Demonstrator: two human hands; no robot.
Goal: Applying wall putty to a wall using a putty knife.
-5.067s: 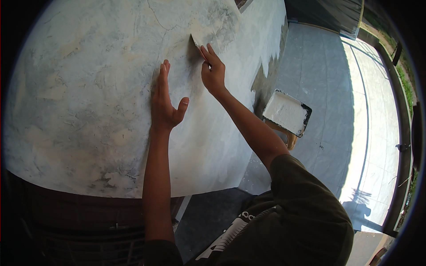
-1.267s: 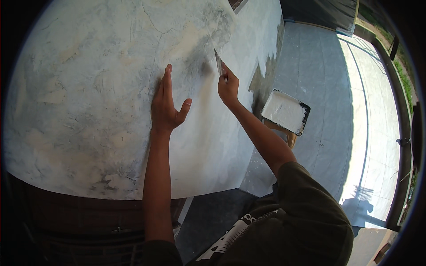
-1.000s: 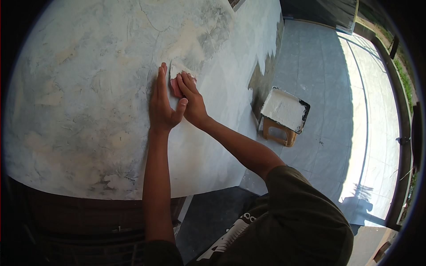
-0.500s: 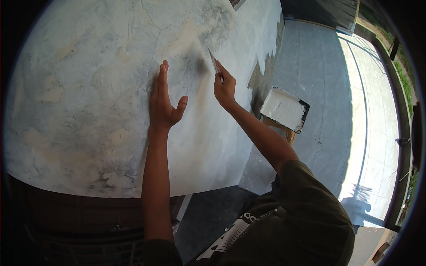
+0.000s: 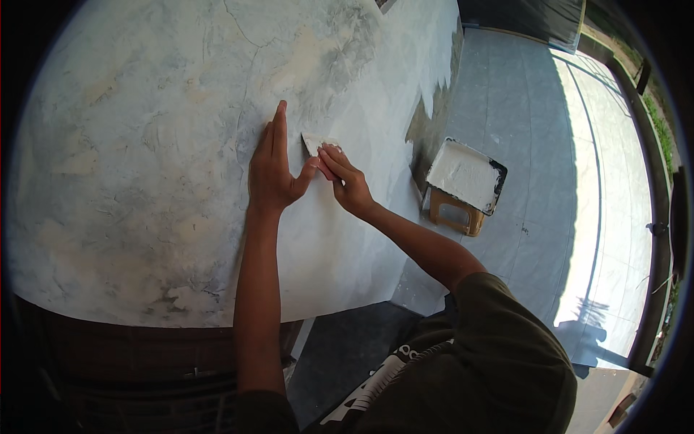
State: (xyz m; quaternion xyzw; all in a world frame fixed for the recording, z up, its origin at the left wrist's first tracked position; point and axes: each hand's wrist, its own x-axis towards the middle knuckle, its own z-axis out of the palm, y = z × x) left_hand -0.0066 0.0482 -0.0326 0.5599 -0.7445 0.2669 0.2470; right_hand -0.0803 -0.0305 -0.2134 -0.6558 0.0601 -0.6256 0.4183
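Since the scraper (image 5: 312, 142) sits just right of the left hand (image 5: 275, 173), we mark that narrow gap as the key relation: blade between the two hands, near the left thumb, its long axis slanting from upper left down to lower right into the right hand (image 5: 348, 182). Right is the nearer one, since it has the tool, fingers laid over the reddish part of it, thumb side mostly hidden. Left is flat and edge-on to the wall (image 5: 166, 137), fingers straight and together, thumb spread toward the scraper; whether thumb and tool touch, or the palm's edge meets the wall, we can't tell. Blade looks thin and flat, dark along its left side, with off-white paste caked on its face. Wall is matte and mottled, grey-white with cream patches, rough at left, smoother at lower right; we note a thin branching crack (image 5: 242, 29) up top and a ragged bare grey strip (image 5: 426, 123) at right. Down right of the right hand, well apart, we have a shallow rectangular tray (image 5: 499, 192), dark-rimmed, holding creamy white paste (image 5: 466, 173), on a tan stool (image 5: 473, 223) over grey floor tiles (image 5: 524, 145).
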